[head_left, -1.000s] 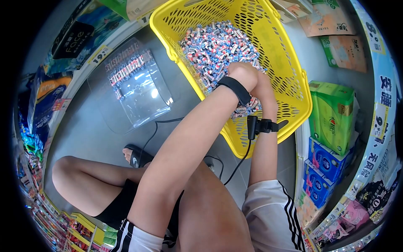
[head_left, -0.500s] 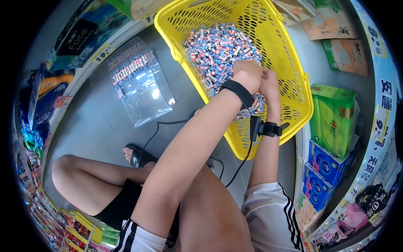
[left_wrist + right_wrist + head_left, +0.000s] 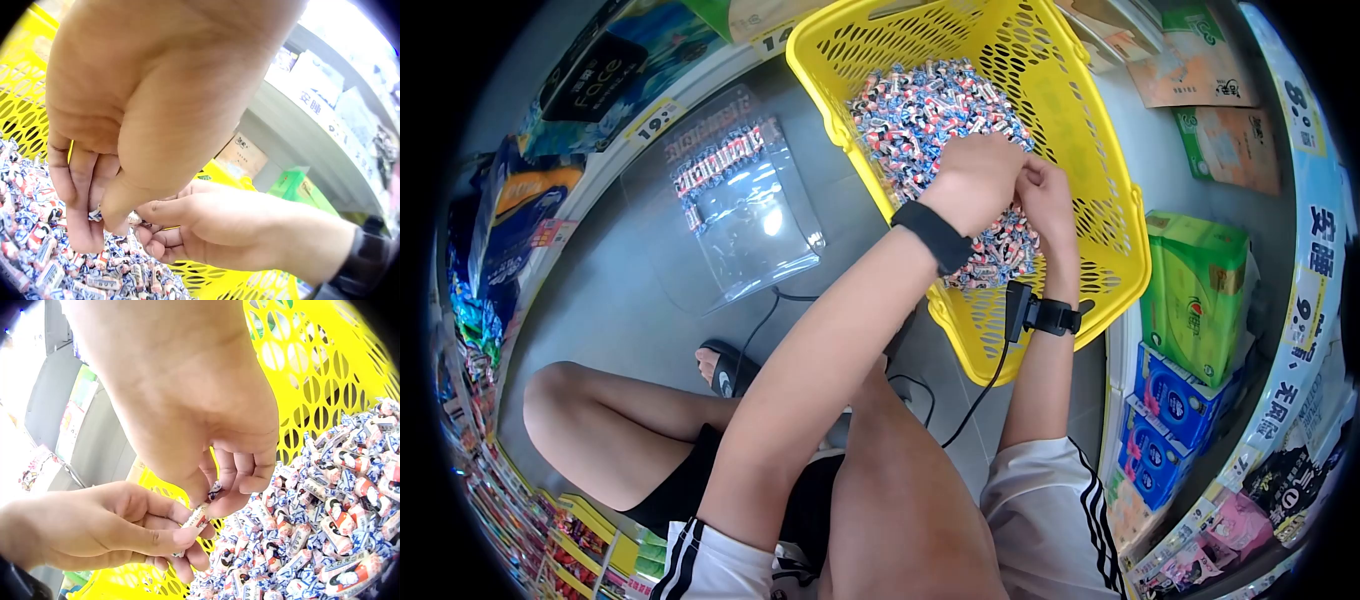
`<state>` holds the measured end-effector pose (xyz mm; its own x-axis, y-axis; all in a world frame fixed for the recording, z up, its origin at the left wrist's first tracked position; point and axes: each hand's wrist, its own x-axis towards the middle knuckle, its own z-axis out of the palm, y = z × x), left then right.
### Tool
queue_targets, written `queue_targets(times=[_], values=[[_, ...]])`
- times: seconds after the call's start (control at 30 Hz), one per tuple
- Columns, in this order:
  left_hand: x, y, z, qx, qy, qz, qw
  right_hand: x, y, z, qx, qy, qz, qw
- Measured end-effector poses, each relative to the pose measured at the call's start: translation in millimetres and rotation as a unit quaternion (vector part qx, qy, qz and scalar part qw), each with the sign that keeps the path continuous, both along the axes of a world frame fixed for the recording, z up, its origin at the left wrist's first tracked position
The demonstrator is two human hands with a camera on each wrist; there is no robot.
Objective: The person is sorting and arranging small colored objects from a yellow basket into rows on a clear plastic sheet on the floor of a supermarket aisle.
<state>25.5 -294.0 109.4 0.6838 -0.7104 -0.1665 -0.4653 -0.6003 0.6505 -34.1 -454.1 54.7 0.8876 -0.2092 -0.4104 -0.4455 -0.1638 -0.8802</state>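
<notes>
Over a heap of wrapped candies (image 3: 920,115) in a yellow basket (image 3: 1115,240), both hands meet at one candy (image 3: 197,519) in a white, red and blue twist wrapper. My left hand (image 3: 975,180) holds its body between thumb and fingers, as the right wrist view shows. With thumb and fingertips, my right hand (image 3: 1048,205) pinches the twisted wrapper end (image 3: 215,490). Fingers hide part of the candy in the left wrist view, where the left palm (image 3: 156,94) fills the upper half.
On the floor left of the basket lies a clear plastic box (image 3: 745,220) with rows of the same candies (image 3: 720,160). Shelves flank both sides, with green tissue packs (image 3: 1197,290) and blue packs (image 3: 1165,420) at right. A black cable (image 3: 985,390) hangs from the right wrist camera.
The hands have come up from low over the candies, and the right fingers now show beside the left hand. The left wrist has swung left, and the basket sits slightly farther right and lower in view.
</notes>
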Motion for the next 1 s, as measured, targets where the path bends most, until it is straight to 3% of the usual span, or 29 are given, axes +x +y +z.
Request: queue_targets(times=[0.3,0.57,0.67,0.77,1.0], values=[[-3.7,70.7,13.9,-0.094,-0.094,0.07,0.989,20.0,45.7,55.6,-0.014,-0.061,0.089,0.994],[-19.0,138.9,47.1,-0.142,-0.213,0.159,0.953,38.1,120.2,112.9,-0.108,-0.146,0.139,0.974],[-24.2,168.7,47.8,-0.177,-0.218,0.209,0.937,41.8,155.5,133.3,-0.14,-0.155,0.202,0.957],[-31.4,203.0,41.4,-0.202,-0.215,0.256,0.921,47.4,193.8,131.0,-0.182,-0.238,0.231,0.926],[-56.2,259.4,-2.0,-0.194,-0.192,0.432,0.86,56.2,282.6,96.7,-0.202,-0.243,0.293,0.903]])
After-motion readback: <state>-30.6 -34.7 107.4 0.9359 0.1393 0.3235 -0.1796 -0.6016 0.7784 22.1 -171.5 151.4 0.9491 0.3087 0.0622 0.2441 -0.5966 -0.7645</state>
